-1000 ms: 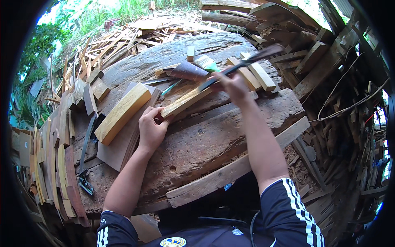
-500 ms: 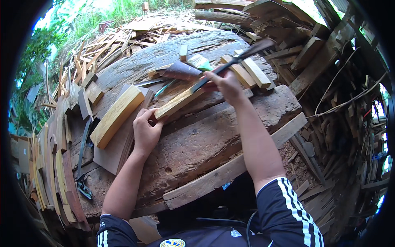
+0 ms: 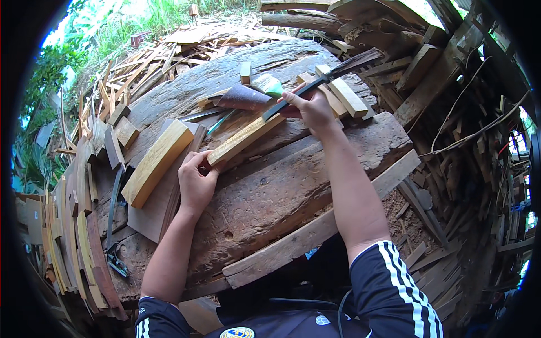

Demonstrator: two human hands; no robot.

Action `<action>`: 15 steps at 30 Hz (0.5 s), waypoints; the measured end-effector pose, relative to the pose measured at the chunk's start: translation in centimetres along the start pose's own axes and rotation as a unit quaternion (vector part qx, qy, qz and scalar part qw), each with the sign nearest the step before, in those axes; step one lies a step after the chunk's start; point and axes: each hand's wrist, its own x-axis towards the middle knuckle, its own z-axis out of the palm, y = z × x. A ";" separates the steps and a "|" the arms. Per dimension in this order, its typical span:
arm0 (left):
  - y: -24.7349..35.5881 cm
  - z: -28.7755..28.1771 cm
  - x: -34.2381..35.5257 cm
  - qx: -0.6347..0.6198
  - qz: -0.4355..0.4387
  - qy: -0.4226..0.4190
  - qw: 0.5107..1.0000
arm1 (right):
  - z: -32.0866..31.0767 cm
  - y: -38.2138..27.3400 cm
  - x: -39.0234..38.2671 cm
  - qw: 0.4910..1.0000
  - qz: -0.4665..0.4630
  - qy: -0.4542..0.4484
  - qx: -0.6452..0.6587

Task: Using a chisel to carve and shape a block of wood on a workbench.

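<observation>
My left hand (image 3: 197,183) pinches the near end of a squared wooden strip (image 3: 242,141) between thumb and fingers. The strip slants away to the right over the weathered plank bench (image 3: 270,174). My right hand (image 3: 315,114) is closed round the dark flat blade of a long chisel-like tool (image 3: 307,90). Its lower tip meets the strip's far end, while its brown, rough, flared end (image 3: 360,62) points up to the right. Just beyond the strip lies a curled brown sheet resembling sandpaper (image 3: 243,97). A white-and-green container (image 3: 267,84) sits behind it.
A thick pale block (image 3: 158,163) rests on a brown board (image 3: 147,217) at left. Several short blocks (image 3: 346,97) lie at the back right. A dark clamp-like tool (image 3: 116,262) is at the near left. Wood offcuts (image 3: 163,56) are heaped beyond the bench.
The wooden strip and my left hand have shifted slightly left. The tool's flared end, blurred before, now shows sharply and has swung a little. Both grips stay the same.
</observation>
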 end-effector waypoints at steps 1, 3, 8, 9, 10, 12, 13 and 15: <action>-0.2 -0.3 -0.2 0.004 -0.009 0.000 1.000 | 0.2 0.3 0.2 1.000 0.008 -0.003 -0.019; -0.4 0.0 -0.2 0.000 -0.005 -0.002 1.000 | -1.2 -1.2 -0.2 0.998 0.028 0.052 0.014; 0.4 0.4 0.0 -0.010 -0.014 -0.011 1.000 | 1.4 -2.2 -1.8 0.999 0.053 -0.002 0.008; -0.1 0.0 -0.1 0.006 -0.007 -0.004 1.000 | 3.3 -2.2 -2.2 0.997 0.054 -0.044 0.015; -0.4 -0.1 -0.2 0.020 0.000 0.002 1.000 | 3.7 -2.4 -2.3 0.997 0.054 -0.044 0.016; -0.4 -0.1 -0.2 0.002 -0.009 -0.004 1.000 | 4.4 -2.4 -2.4 0.996 0.001 -0.087 -0.010; -0.2 -0.2 -0.3 -0.019 -0.018 -0.010 1.000 | 3.8 -2.7 -2.2 0.997 0.010 -0.074 -0.031; -0.2 0.0 -0.3 -0.021 -0.013 -0.008 1.000 | 1.6 -2.3 -1.5 0.999 0.033 -0.024 -0.024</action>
